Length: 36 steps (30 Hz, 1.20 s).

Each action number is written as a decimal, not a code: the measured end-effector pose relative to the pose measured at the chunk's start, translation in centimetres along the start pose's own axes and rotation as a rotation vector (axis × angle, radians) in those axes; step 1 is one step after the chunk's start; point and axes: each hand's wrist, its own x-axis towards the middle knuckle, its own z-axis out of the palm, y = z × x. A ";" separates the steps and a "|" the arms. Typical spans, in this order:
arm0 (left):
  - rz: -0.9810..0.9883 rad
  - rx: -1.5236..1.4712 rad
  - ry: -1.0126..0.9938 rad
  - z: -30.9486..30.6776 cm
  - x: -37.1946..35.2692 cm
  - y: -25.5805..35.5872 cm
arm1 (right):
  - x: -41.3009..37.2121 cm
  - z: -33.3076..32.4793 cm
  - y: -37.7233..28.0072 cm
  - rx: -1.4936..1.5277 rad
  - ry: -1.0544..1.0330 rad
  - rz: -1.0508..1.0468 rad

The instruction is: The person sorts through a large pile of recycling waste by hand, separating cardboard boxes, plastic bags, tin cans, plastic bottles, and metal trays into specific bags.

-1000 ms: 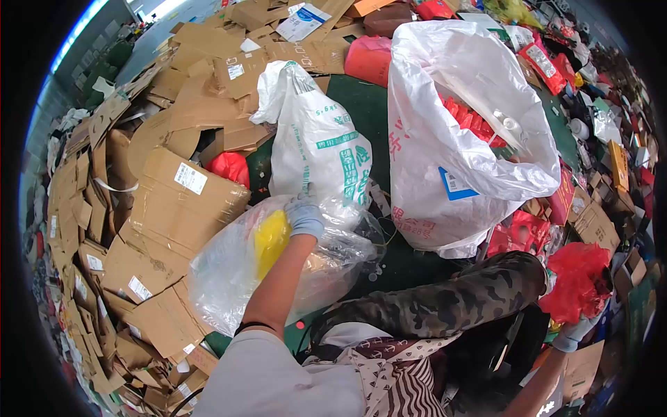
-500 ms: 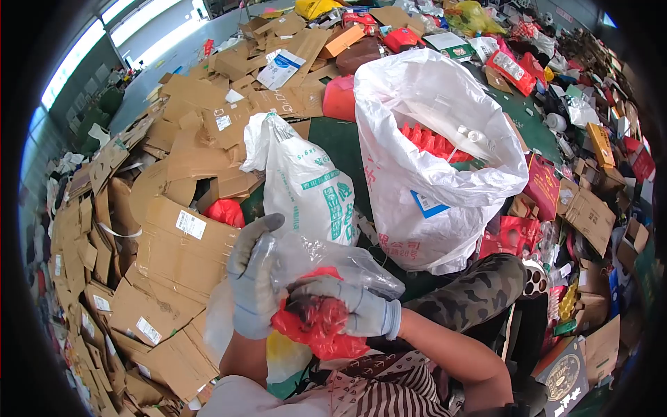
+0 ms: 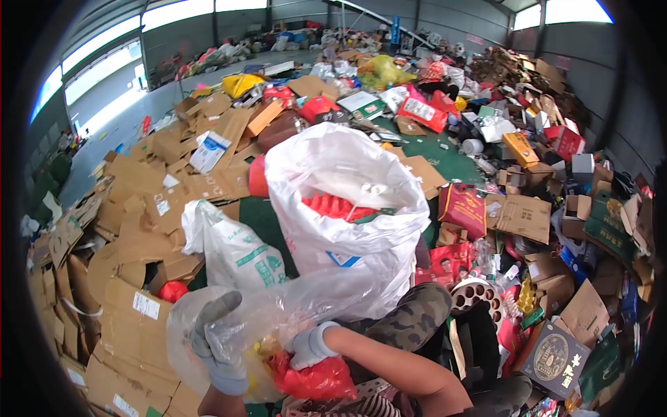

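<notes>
My left hand (image 3: 221, 340), in a grey-and-white glove, holds a clear plastic bag (image 3: 292, 306), with film draped around its fingers. The bag stretches right across my lap toward a large white woven sack (image 3: 347, 264). My right hand (image 3: 311, 345), gloved too, grips a crumpled red plastic bag (image 3: 319, 379) low in front of me; its fingertips are hidden. Yellow-printed plastic (image 3: 260, 368) shows between the hands. Inside the open sack lie red plastic pieces (image 3: 333, 207) and clear plastic. A smaller white bag with green print (image 3: 236, 247) leans left of the sack.
Flattened cardboard (image 3: 139, 243) is heaped on the left. Mixed boxes and packaging, including a dark red bag (image 3: 462, 210) and a dark printed box (image 3: 552, 361), cover the right. My camouflage-clad leg (image 3: 410, 320) lies beside the sack. A yellow bag (image 3: 242, 85) sits farther back.
The view has tilted up and shifted right, showing more of the hall. The clear bag is spread wider to the right. My right hand and the red bag are lower in the view.
</notes>
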 end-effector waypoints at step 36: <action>0.337 -0.587 -0.735 9.0 -8.3 2.7 | -3.7 3.2 4.6 0.596 0.541 0.007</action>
